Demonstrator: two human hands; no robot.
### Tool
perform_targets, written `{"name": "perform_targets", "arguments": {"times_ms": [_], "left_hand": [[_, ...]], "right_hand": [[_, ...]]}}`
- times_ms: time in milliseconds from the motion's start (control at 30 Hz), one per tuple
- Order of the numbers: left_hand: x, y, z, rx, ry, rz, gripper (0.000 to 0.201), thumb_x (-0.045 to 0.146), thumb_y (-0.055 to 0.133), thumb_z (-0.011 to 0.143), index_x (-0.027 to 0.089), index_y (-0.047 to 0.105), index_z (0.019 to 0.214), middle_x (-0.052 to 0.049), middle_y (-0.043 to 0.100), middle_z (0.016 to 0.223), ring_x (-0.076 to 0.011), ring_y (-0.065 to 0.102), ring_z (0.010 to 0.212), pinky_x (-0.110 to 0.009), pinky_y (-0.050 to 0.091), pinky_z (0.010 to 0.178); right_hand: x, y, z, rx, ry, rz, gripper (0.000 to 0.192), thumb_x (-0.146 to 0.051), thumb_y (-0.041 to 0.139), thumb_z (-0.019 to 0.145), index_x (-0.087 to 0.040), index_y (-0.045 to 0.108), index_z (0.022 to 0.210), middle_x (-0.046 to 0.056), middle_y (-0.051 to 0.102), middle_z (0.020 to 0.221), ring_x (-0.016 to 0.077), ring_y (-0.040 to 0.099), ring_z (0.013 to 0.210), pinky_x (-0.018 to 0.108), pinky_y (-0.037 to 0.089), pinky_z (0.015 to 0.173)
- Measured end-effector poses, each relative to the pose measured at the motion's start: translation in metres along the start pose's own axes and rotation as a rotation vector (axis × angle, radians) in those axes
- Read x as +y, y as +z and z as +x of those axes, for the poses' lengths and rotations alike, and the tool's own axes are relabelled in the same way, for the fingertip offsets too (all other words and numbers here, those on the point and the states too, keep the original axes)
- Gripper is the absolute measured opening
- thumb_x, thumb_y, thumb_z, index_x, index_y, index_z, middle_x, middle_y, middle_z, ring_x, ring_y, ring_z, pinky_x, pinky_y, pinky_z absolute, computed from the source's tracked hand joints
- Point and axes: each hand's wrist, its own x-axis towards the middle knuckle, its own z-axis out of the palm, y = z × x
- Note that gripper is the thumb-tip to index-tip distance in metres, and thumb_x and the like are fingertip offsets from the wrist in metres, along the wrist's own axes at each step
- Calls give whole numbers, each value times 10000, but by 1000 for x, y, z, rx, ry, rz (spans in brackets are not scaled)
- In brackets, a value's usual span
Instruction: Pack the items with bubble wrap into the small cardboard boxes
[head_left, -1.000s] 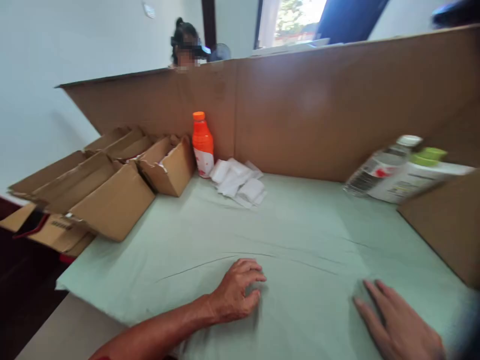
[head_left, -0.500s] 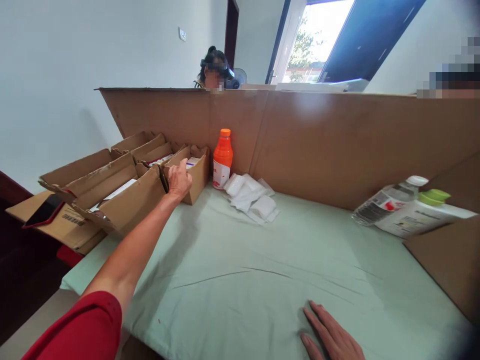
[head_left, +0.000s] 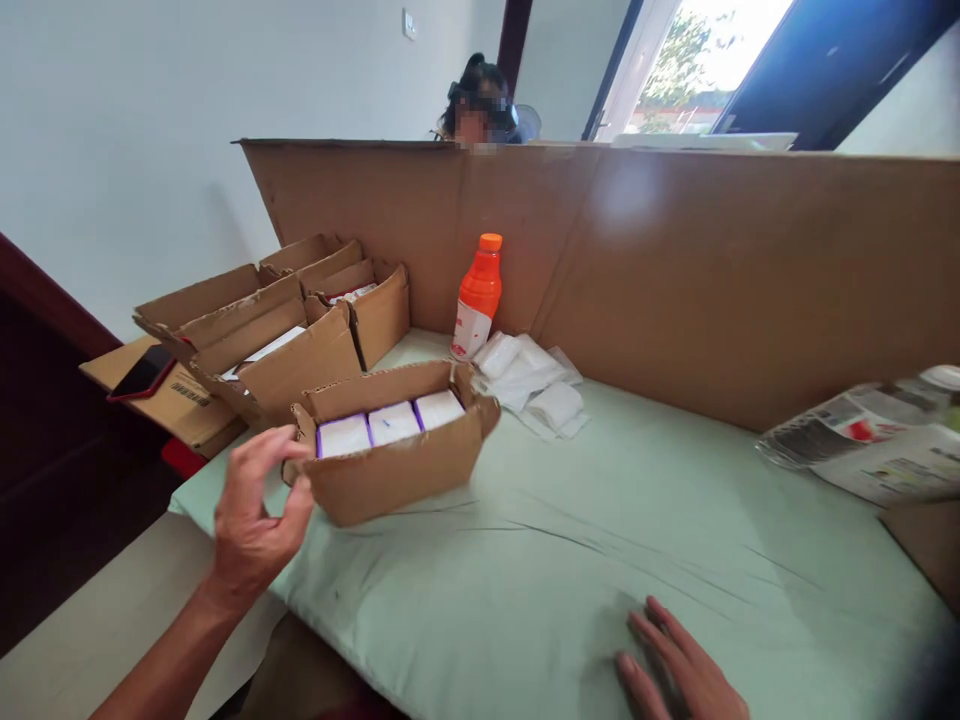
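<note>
resting near the table's left front edge: open cardboard box (head_left: pixel 390 455) of white packets. left hand (head_left: pixel 255 515) just beside it, fingers spread, gripping nothing. right hand (head_left: pixel 679 680) flat on green cloth (head_left: pixel 600 520).

We see our two bare hands: no gloves, rings or watch. Our left hand (head_left: pixel 255 520) shows with its wrist and forearm uncovered, no sleeve on it. Of our right hand (head_left: pixel 679 680) only fingers and knuckles show.

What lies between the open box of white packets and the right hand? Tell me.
Only bare, wrinkled green cloth separates the open box from the right hand, as the head view shows.
</note>
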Motion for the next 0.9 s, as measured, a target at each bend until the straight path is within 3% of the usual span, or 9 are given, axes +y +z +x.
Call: {"name": "perform_targets", "arguments": {"times_ms": [100, 200, 300, 400, 467, 533, 700, 900], "left_hand": [[-11, -19, -28, 60, -169, -155, 810, 250, 756, 761, 252, 398, 1488, -112, 536, 1424, -320, 470, 1377, -540, 312, 1202], [-20, -15, -47, -32, -403, -360, 929, 354, 806, 727, 238, 337, 1521, -152, 446, 1523, -350, 409, 1433, -531, 304, 1206], [-24, 0, -58, -163, -692, -504, 929, 454, 824, 699, 223, 378, 1481, -162, 520, 1449, -369, 470, 1383, -521, 378, 1157], [-25, 14, -62, -235, -862, -561, 871, 522, 843, 645, 178, 477, 1356, -160, 633, 1277, -376, 551, 1293, -491, 466, 1079], [-25, 22, -61, -251, -885, -566, 828, 519, 862, 611, 173, 509, 1276, -146, 665, 1212, -365, 576, 1260, -457, 500, 1042], [-24, 31, -58, -279, -874, -569, 783, 495, 869, 600, 177, 520, 1224, -135, 675, 1194, -346, 603, 1221, -430, 520, 1010], [-17, 77, -47, -438, -824, -609, 719, 450, 845, 614, 165, 520, 1188, -140, 685, 1175, -303, 666, 1081, -413, 545, 936], [4, 137, -45, -515, -734, -586, 658, 476, 795, 650, 146, 555, 1166, -146, 684, 1125, -314, 659, 1062, -428, 531, 929]], "right_hand": [[-34, -5, 30, -55, -7, 139, 407, -435, 535, 944, -268, 628, 1304, 114, 590, 1438, 333, 630, 1234, 510, 580, 928], [-80, -1, 63, -168, -78, 341, 516, -383, 556, 953, -277, 494, 1454, 99, 515, 1517, 285, 534, 1360, 467, 510, 1073], [-116, 14, 90, -315, -75, 512, 668, -361, 570, 936, -272, 339, 1556, 107, 455, 1562, 282, 483, 1403, 462, 511, 1074], [-136, 28, 107, -398, -8, 650, 756, -358, 591, 893, -259, 287, 1579, 124, 437, 1566, 298, 543, 1328, 418, 593, 914], [-141, 30, 111, -445, 23, 722, 770, -371, 588, 880, -245, 284, 1576, 141, 454, 1544, 289, 618, 1199, 362, 614, 744], [-139, 28, 112, -461, 44, 753, 753, -382, 579, 873, -221, 308, 1557, 154, 495, 1498, 280, 646, 1108, 342, 598, 673], [-119, 10, 103, -295, 155, 689, 647, -371, 578, 850, -185, 428, 1452, 151, 614, 1321, 293, 637, 1105, 424, 577, 866], [-89, -5, 86, -146, 262, 585, 522, -349, 545, 873, -195, 499, 1370, 116, 686, 1137, 244, 678, 918, 383, 594, 800]]}}
